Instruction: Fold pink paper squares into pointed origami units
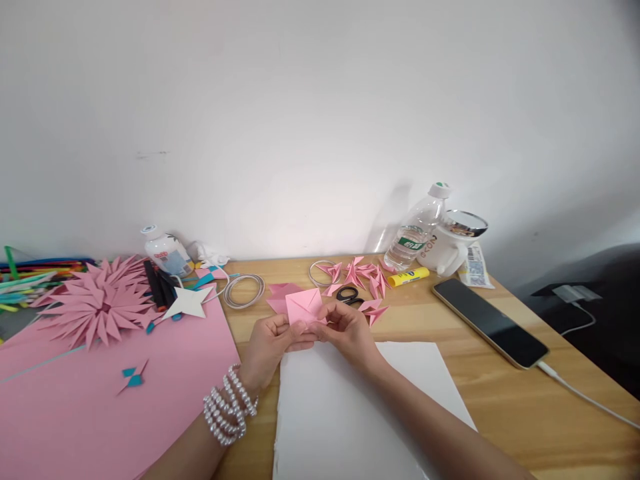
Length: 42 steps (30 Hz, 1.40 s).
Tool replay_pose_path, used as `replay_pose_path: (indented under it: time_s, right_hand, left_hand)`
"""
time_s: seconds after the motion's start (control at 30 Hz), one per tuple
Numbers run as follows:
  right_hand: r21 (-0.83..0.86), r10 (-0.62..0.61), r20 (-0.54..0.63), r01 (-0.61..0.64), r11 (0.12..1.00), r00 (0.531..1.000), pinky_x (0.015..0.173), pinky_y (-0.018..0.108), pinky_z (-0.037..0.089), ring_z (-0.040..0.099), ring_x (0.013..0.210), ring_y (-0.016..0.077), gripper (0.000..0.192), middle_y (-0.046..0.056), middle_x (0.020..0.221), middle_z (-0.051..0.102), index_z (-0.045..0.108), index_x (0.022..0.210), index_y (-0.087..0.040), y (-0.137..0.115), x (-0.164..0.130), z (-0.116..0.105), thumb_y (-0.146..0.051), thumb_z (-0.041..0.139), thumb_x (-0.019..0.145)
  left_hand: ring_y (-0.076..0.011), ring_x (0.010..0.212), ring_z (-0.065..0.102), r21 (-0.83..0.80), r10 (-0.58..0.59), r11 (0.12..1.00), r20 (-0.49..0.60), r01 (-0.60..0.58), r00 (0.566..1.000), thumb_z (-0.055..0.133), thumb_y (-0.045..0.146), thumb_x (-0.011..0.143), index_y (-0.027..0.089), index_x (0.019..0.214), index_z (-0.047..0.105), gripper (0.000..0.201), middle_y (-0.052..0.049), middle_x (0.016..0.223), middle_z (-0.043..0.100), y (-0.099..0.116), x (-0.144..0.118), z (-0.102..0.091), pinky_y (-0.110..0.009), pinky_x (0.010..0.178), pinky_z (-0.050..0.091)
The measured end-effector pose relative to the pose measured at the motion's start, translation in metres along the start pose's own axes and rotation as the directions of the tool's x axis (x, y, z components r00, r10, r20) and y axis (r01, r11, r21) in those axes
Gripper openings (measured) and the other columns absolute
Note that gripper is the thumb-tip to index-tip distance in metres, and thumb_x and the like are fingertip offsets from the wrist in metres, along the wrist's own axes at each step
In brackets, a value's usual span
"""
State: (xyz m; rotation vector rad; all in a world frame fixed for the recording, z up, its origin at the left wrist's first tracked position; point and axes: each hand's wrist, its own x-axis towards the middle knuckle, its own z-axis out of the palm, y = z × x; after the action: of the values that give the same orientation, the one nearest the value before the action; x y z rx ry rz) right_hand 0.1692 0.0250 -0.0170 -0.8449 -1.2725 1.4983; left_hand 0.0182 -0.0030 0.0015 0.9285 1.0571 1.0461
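My left hand (270,343) and my right hand (347,330) together pinch a small folded pink paper (305,307), held just above a white sheet (350,413) on the wooden desk (500,400). The left wrist wears a pearl bracelet (227,410). Just beyond the hands lie another pink paper piece (280,293), black scissors (350,297) and several folded pink paper points (363,273).
A large pink sheet (100,400) covers the left, with a pink paper flower (97,303) and a white star (187,303) on it. A phone (490,323) on a cable lies right. Water bottle (415,230), white mug (453,247), yellow glue stick (407,277) and wire rings (244,291) stand behind.
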Motion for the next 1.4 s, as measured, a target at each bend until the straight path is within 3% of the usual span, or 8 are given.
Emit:
replay_pose_path:
  time_s: [0.33,0.57,0.93,1.17,1.4]
  right_hand:
    - [0.230,0.102,0.026,-0.105,0.967,0.994,0.057,0.024,0.047,0.055,0.060,0.0104,0.039,-0.003,0.068,0.057,0.045,0.077,-0.020,-0.0023,0.0001,0.0020,-0.031,0.075,0.054]
    - [0.184,0.236,-0.036,-0.226,0.957,0.971,0.066,0.033,0.052,0.063,0.065,0.0164,0.046,0.000,0.069,0.064,0.051,0.088,-0.017,-0.0004,0.0009,-0.0007,-0.034,0.075,0.053]
    - [0.230,0.286,-0.066,-0.264,0.937,0.956,0.062,0.028,0.053,0.063,0.061,0.0140,0.044,0.000,0.067,0.065,0.057,0.082,-0.014,-0.0019,0.0019,-0.0034,-0.027,0.079,0.046]
    - [0.173,0.264,-0.034,-0.254,0.952,0.964,0.059,0.026,0.052,0.062,0.061,0.0133,0.039,0.001,0.066,0.064,0.059,0.077,-0.013,-0.0007,0.0031,-0.0032,-0.030,0.078,0.047]
    - [-0.070,0.137,0.007,-0.136,0.988,0.991,0.048,0.024,0.049,0.056,0.055,0.0127,0.031,-0.001,0.062,0.058,0.055,0.073,-0.016,0.0034,0.0008,0.0015,-0.028,0.074,0.052]
  left_hand:
    - [-0.0237,0.080,0.066,-0.014,0.022,1.000,-0.075,-0.024,0.997,0.067,0.029,0.068,0.010,0.088,0.065,0.027,-0.010,0.086,0.071,0.0002,-0.0005,0.0021,-0.036,0.077,0.052]
    - [-0.0232,0.081,0.066,-0.043,0.019,0.999,-0.123,-0.024,0.992,0.069,0.027,0.066,0.009,0.087,0.064,0.028,-0.010,0.082,0.071,-0.0006,0.0011,0.0012,-0.034,0.077,0.053]
    - [-0.0219,0.079,0.066,-0.070,-0.005,0.998,-0.119,-0.003,0.993,0.070,0.025,0.065,0.009,0.089,0.065,0.029,-0.012,0.087,0.070,-0.0017,0.0023,-0.0005,-0.033,0.075,0.054]
    - [-0.0227,0.080,0.066,-0.053,-0.018,0.999,-0.132,0.011,0.991,0.072,0.024,0.062,0.009,0.086,0.065,0.029,-0.012,0.088,0.070,0.0018,-0.0007,0.0022,-0.031,0.073,0.054]
    - [-0.0223,0.072,0.066,0.093,0.017,0.996,-0.139,-0.004,0.990,0.073,0.027,0.060,0.010,0.080,0.066,0.027,-0.009,0.074,0.071,0.0002,-0.0006,0.0045,-0.032,0.068,0.053]
